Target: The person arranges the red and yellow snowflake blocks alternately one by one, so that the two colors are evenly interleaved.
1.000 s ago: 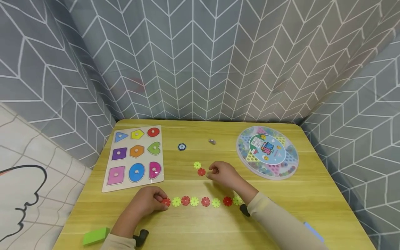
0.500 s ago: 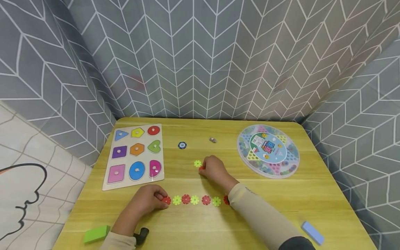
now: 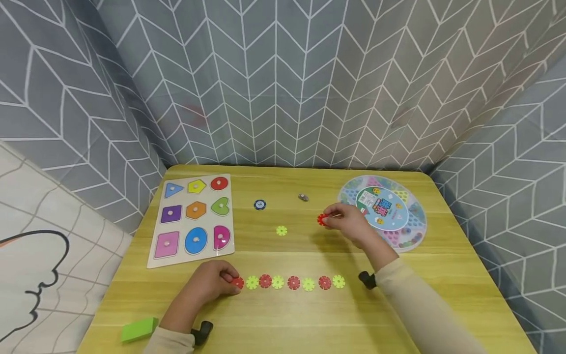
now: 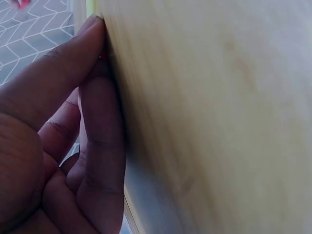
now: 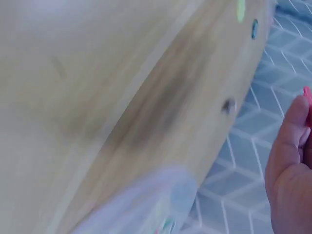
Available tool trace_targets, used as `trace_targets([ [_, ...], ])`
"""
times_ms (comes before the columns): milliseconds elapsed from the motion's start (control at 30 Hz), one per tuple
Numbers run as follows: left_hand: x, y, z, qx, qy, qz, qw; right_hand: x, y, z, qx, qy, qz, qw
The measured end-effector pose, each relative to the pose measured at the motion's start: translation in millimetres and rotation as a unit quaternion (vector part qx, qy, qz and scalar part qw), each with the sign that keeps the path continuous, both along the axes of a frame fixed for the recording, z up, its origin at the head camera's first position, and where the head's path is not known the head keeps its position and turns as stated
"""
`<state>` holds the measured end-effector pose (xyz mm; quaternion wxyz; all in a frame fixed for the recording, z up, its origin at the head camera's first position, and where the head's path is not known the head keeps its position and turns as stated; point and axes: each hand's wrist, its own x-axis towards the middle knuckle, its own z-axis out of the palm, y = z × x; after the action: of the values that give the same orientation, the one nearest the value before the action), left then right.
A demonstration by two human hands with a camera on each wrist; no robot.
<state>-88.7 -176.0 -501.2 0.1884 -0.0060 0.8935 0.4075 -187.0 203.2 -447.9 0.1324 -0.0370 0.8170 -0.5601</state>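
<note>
A row of small notched plastic discs, red and yellow-green by turns, lies across the table's middle. At its left end my left hand (image 3: pixel 215 279) pinches a red notched disc (image 3: pixel 239 282) against the tabletop; in the left wrist view thumb and finger cover most of it. Over the table, left of the round game box (image 3: pixel 407 214), my right hand (image 3: pixel 349 223) holds another red notched disc (image 3: pixel 322 219) between thumb and fingertips. The row's right end is a yellow-green disc (image 3: pixel 338 281). Farther back lies a lone yellow-green disc (image 3: pixel 281 230).
A shape puzzle board (image 3: pixel 181 246) with knobbed pieces lies at the left. Toward the back are a blue-and-white chip (image 3: pixel 260 204) and a small grey object (image 3: pixel 303 197). A green block (image 3: pixel 139 329) sits at the front left. Patterned curtains (image 3: pixel 283 88) stand behind the table.
My right hand reached the red disc beside the lone yellow-green one, took hold of it and carried it up to the right. My left hand stays at the row's left end.
</note>
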Motion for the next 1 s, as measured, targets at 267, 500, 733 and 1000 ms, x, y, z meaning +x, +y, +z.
trace_targets([
  [267,0.1,0,-2.9,-0.003,0.005,-0.005,1.0,73.9,62,-18.2,0.052,-0.048,0.037,0.997],
  [500,-0.7,-2,-1.7,-0.003,0.002,-0.001,1.0,105.3,61,-40.4,0.116,-0.042,0.033,0.992],
  [733,0.7,0,0.9,0.003,0.001,-0.003,1.0,111.7,52,-38.6,0.209,0.019,0.021,0.977],
  [1000,0.8,0,4.9,0.003,-0.002,0.003,1.0,104.9,49,-36.5,0.239,0.032,0.004,0.97],
])
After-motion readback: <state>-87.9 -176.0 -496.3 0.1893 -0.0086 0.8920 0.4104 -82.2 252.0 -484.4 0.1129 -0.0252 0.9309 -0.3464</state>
